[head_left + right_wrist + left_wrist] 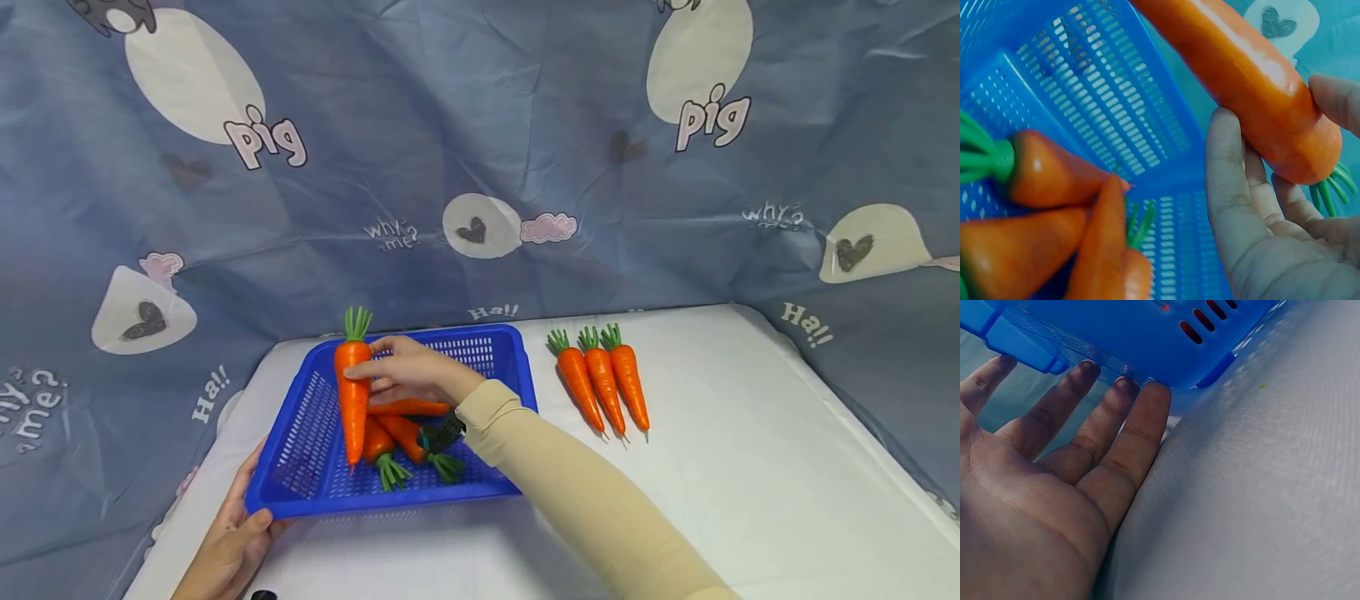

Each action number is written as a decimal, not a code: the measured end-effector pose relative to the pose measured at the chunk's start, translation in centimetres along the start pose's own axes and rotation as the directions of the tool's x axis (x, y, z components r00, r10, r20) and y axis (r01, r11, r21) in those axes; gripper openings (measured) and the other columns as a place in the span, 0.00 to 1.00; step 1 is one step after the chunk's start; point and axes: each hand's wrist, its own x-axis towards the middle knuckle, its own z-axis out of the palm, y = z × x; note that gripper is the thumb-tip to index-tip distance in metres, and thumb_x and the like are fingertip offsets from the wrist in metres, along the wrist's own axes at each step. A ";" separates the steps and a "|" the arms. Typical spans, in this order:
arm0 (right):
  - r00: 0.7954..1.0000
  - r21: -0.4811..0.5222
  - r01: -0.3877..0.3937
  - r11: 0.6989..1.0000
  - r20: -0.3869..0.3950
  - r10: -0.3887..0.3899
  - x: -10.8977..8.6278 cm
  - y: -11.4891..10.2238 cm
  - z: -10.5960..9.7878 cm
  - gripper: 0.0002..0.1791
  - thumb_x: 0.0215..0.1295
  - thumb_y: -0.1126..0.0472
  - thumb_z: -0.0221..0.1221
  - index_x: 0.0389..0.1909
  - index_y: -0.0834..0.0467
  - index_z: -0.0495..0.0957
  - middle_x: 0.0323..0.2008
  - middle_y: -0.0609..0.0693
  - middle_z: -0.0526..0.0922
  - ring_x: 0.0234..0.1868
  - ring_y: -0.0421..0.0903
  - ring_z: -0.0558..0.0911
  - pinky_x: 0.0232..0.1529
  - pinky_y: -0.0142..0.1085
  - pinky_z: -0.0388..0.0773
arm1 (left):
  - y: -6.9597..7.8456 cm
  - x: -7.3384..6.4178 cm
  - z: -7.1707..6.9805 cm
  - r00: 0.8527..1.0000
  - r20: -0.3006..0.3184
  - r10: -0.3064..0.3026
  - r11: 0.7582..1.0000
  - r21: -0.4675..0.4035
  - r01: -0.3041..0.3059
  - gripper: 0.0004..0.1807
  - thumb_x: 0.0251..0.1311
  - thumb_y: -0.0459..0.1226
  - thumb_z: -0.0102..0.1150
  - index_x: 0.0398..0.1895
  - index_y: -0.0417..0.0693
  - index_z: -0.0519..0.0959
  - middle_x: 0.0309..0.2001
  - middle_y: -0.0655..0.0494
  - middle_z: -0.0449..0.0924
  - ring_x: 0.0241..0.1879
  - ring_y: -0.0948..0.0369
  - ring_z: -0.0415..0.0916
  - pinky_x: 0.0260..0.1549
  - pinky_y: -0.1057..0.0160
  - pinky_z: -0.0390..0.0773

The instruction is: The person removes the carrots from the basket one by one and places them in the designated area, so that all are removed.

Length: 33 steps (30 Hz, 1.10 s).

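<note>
My right hand (408, 371) pinches an orange carrot (352, 400) with green stalks between thumb and fingers, near its thick top. This carrot is above the left part of a blue plastic basket (390, 502), its tip pointing down. Several more carrots (1029, 250) lie in the basket, partly hidden by my right hand and wrist in the head view. My left hand (236, 533) holds the basket at its near left corner, thumb by the rim; in the left wrist view its fingers (1141, 431) are against the outside of the basket, fairly straight.
Three carrots (597, 383) lie side by side on the white tabletop (750, 467), right of the basket, stalks toward the back. A blue-grey printed cloth (600, 183) hangs behind and around the table. A small dark object (264, 595) shows at the bottom edge.
</note>
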 end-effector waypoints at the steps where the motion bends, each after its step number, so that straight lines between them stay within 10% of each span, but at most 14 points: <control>1: 1.000 -0.006 0.007 1.000 0.001 -0.007 -0.2 -0.2 -0.2 0.25 0.75 0.63 0.66 0.67 0.59 0.68 0.50 0.56 0.85 0.51 0.54 0.89 0.72 0.60 0.76 | 0.0 0.0 0.0 1.000 0.001 0.000 1.000 -0.002 0.000 0.38 0.85 0.34 0.43 0.87 0.69 0.41 0.75 0.75 0.67 0.67 0.69 0.78 0.61 0.65 0.84; 33: 0.987 -0.200 0.106 0.974 -0.097 -0.127 -8.1 -3.4 -10.3 0.29 0.79 0.59 0.60 0.74 0.64 0.65 0.61 0.62 0.81 0.48 0.47 0.87 0.63 0.50 0.85 | -0.1 0.0 -0.4 0.996 0.063 0.055 0.997 -0.057 -0.052 0.38 0.85 0.33 0.44 0.87 0.70 0.44 0.76 0.74 0.69 0.68 0.68 0.78 0.61 0.65 0.84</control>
